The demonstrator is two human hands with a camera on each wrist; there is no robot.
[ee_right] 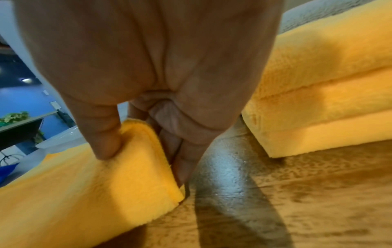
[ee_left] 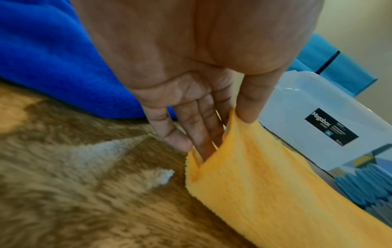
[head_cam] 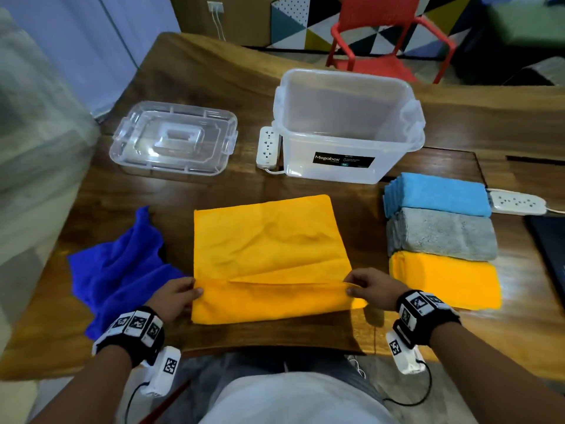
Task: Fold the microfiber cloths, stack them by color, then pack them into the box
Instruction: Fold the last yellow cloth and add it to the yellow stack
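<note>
An orange cloth (head_cam: 269, 249) lies spread on the wooden table (head_cam: 214, 87), its near edge lifted into a fold. My left hand (head_cam: 180, 293) pinches the left end of that fold (ee_left: 233, 151), thumb on top and fingers underneath. My right hand (head_cam: 363, 286) pinches the right end (ee_right: 135, 151) the same way. To the right sit folded stacks: light blue (head_cam: 437, 194), grey (head_cam: 440, 234) and orange (head_cam: 446, 280). A crumpled dark blue cloth (head_cam: 122, 264) lies at the left. The clear plastic box (head_cam: 345, 123) stands open behind the cloth.
The box lid (head_cam: 174, 137) lies at the back left. A white power strip (head_cam: 268, 146) sits against the box's left side, another (head_cam: 518, 203) beside the light blue stack. A red chair (head_cam: 388, 35) stands beyond the table. A dark object (head_cam: 547, 243) is at the right edge.
</note>
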